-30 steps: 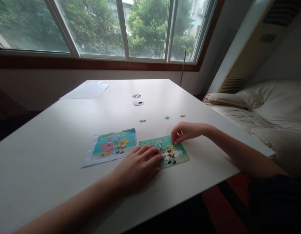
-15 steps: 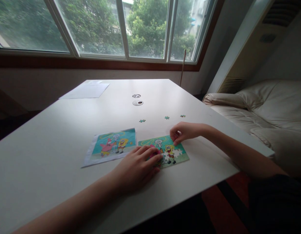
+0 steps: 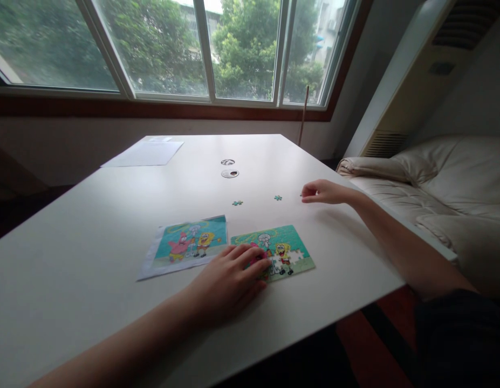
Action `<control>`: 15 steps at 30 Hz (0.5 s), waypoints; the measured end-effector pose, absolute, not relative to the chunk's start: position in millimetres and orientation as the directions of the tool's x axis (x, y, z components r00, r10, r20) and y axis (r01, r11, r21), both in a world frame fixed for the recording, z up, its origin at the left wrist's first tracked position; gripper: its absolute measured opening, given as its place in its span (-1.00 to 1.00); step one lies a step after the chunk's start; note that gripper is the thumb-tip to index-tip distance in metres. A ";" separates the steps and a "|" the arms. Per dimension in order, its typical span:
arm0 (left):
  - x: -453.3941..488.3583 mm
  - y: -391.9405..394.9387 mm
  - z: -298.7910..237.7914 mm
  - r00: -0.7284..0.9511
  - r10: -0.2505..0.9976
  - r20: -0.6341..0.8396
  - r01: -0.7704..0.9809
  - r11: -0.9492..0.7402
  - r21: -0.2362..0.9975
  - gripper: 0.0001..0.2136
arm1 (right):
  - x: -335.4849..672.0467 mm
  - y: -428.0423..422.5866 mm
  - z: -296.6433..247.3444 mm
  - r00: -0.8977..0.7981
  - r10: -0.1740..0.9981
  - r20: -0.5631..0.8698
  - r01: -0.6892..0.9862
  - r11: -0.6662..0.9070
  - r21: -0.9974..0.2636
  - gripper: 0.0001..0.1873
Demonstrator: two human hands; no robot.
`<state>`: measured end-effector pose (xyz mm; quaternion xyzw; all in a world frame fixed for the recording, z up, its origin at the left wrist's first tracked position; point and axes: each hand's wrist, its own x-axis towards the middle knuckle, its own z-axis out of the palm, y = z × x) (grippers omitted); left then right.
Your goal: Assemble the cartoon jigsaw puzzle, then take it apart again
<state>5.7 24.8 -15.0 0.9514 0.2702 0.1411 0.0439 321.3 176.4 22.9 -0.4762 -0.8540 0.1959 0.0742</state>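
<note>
SpongeBob jigsaw puzzle (image 3: 296, 236) mostly joined, with openings low down and pieces lying loose

The puzzle lies toward the near edge of the white table (image 3: 72, 269), just right of a printed reference picture (image 3: 189, 241) showing the same scene. Its top, right border and lower right corner look complete, and the Squidward and SpongeBob figures are largely formed. White shows through on both sides of SpongeBob's body, so those spots are not yet filled. The left part, around the pink figure, is largely covered, so whether it is finished cannot be told.

The left hand (image 3: 235, 267) rests palm down on that covered part, fingers extended and only slightly bent, laid over the puzzle rather than closed around anything.

Toward the table's right edge, the right hand (image 3: 324, 191) is at the rightmost loose piece (image 3: 301, 194), of which only a sliver shows. Its fingers are curled in with the tips close together; whether they have hold of the piece cannot be told.

Farther from the near edge than the puzzle lie a middle loose piece (image 3: 278, 198) and a left loose cluster (image 3: 237, 203), perhaps two pieces. Judging by the openings, these few are probably what is left.
</note>
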 end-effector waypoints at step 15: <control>5.3 22.7 -13.4 0.817 0.537 0.210 0.513 -0.843 0.160 -0.69 | 341.2 197.3 -1.0 -0.371 0.929 -0.006 0.910 0.363 -0.201 -0.71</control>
